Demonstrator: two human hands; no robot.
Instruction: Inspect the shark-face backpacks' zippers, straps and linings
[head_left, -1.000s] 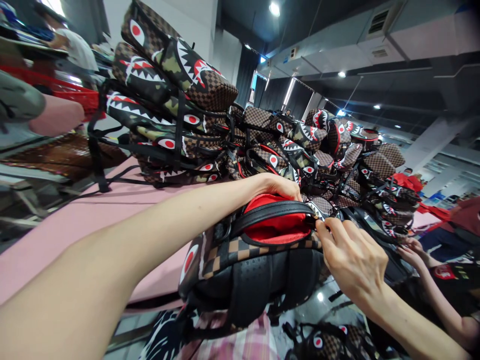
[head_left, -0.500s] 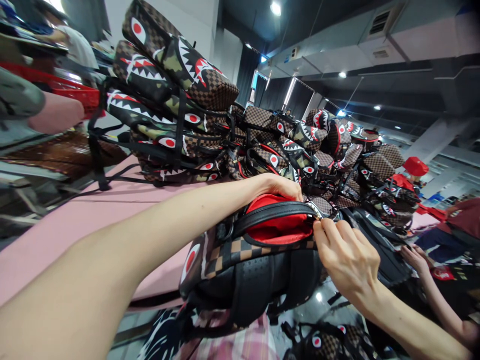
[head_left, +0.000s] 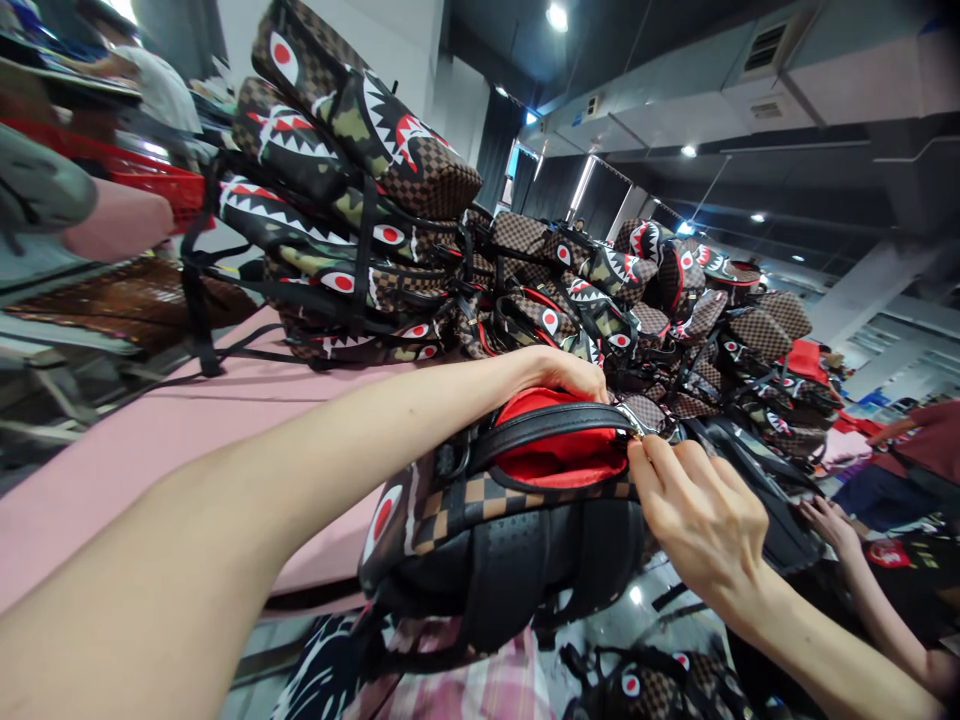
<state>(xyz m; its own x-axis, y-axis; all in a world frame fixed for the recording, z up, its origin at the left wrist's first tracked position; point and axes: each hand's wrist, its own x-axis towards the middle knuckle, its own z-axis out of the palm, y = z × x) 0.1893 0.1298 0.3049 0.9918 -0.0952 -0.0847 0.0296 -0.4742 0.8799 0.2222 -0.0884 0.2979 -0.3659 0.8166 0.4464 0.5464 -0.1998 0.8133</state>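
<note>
A checkered backpack (head_left: pixel 457 515) with a red-and-white eye patch sits before me at the pink table's edge, its black straps facing me. Its top gapes, showing the red lining (head_left: pixel 559 465) beneath a black carry handle (head_left: pixel 555 425). My left hand (head_left: pixel 574 376) reaches across to the far side of the opening and is closed on the backpack's edge there; most of its fingertips are hidden. At the opening's right end, my right hand (head_left: pixel 701 515) pinches the small metal zipper pull (head_left: pixel 637 434) between thumb and curled fingers.
Shark-mouth backpacks (head_left: pixel 352 200) are piled high along the pink table (head_left: pixel 150 450). Another bag (head_left: pixel 660 685) lies low near the floor. On the right are a co-worker's hand (head_left: pixel 829 520) by a black bag and a person in a maroon top (head_left: pixel 930 440).
The view has shifted very slightly. Both my hands keep nearly the same hold on the backpack. At far right, the person in maroon has moved, and a red shape in the background has dropped lower.
</note>
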